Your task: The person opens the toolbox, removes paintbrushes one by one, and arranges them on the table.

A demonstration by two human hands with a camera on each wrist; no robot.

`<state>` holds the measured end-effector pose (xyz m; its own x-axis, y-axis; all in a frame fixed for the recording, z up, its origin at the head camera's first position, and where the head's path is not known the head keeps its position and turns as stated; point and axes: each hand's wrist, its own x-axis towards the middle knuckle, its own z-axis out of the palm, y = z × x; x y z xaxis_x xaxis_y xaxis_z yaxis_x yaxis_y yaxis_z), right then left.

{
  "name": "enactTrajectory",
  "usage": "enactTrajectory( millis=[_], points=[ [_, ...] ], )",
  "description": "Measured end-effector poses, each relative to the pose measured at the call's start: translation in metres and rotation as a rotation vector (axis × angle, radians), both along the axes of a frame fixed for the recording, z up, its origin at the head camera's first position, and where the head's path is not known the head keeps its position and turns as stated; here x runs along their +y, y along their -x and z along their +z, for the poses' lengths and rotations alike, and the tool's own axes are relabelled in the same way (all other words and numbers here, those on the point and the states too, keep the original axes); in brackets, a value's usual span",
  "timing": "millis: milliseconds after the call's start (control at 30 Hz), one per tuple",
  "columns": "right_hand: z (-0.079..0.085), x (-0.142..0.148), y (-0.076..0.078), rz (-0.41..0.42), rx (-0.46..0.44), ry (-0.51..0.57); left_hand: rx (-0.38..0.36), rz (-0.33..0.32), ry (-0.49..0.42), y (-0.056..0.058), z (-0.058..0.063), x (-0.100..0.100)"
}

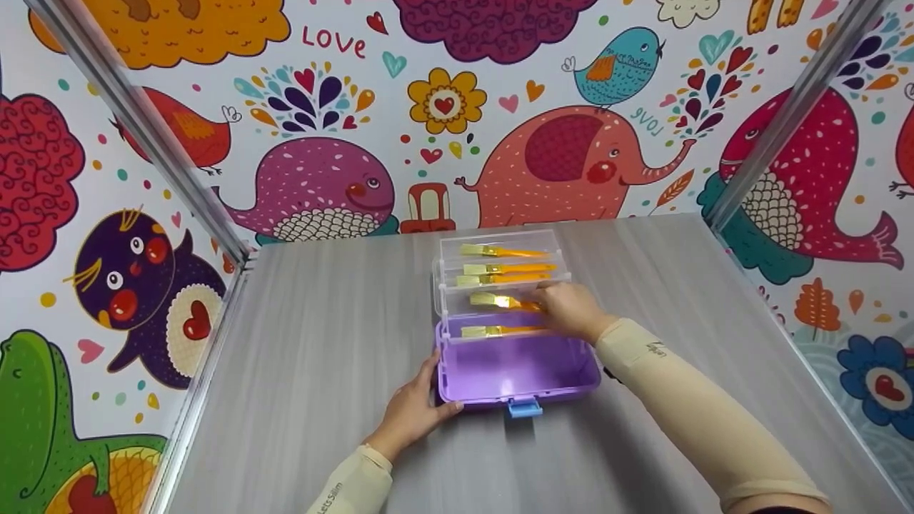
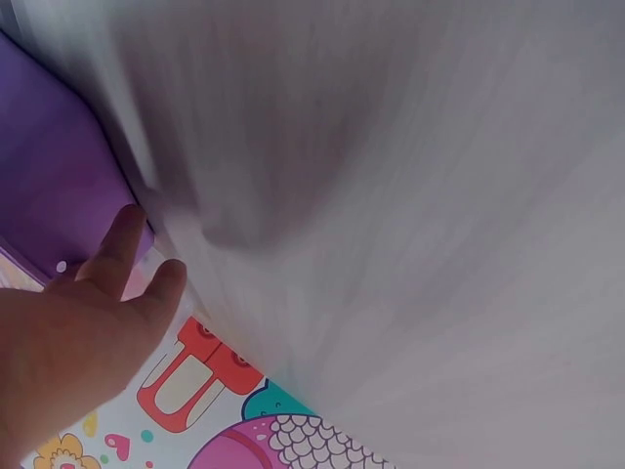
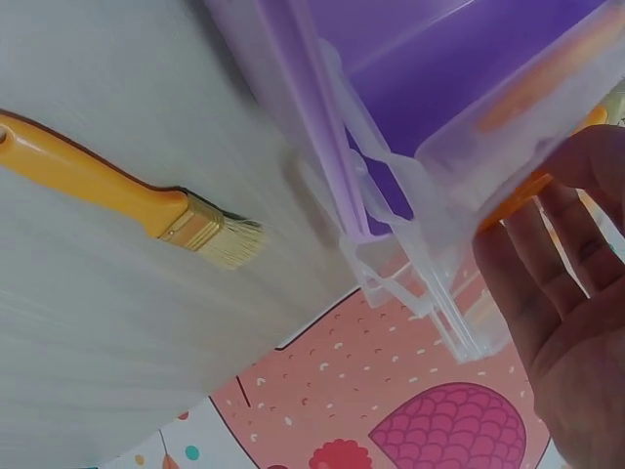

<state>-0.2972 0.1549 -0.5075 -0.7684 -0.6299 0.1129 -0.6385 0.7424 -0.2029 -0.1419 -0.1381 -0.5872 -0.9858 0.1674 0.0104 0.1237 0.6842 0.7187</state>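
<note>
A purple storage box (image 1: 518,391) stands open on the table, with a blue latch (image 1: 525,408) at its front. Clear tiered trays (image 1: 450,289) rise behind it, holding several paintbrushes (image 1: 485,332) with orange handles and pale bristles. My right hand (image 1: 575,310) is over the trays' right end and pinches the orange handle of a paintbrush (image 1: 503,301) in a middle tier. My left hand (image 1: 414,410) rests against the box's left side, its thumb by the front corner. In the left wrist view, extended fingers (image 2: 122,249) touch the purple wall.
Another paintbrush (image 3: 186,220) lies on the table beside the box in the right wrist view; my right arm hides that spot in the head view. The grey table (image 1: 321,343) meets patterned walls (image 1: 435,157) and metal posts (image 1: 171,157).
</note>
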Motion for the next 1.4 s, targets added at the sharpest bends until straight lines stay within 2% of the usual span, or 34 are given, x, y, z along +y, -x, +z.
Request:
enactTrajectory(
  millis=[133,433,833,1067,1400],
  points=[
    [0.002,0.003,-0.001,-0.002,-0.014,0.016,0.002,-0.005,-0.003,-0.001,0.002,0.001],
    [0.010,0.013,-0.001,0.067,0.009,0.037,0.014,-0.008,-0.003,-0.001,0.003,0.001],
    [0.024,0.033,-0.004,0.048,-0.058,0.032,-0.001,0.001,-0.001,0.000,0.001,0.000],
    [0.031,0.047,-0.008,-0.014,-0.148,0.034,-0.003,-0.003,-0.005,-0.001,0.002,0.000],
    [0.033,0.082,-0.013,-0.078,-0.184,0.062,-0.011,-0.006,0.002,0.000,0.001,0.000]
  ],
)
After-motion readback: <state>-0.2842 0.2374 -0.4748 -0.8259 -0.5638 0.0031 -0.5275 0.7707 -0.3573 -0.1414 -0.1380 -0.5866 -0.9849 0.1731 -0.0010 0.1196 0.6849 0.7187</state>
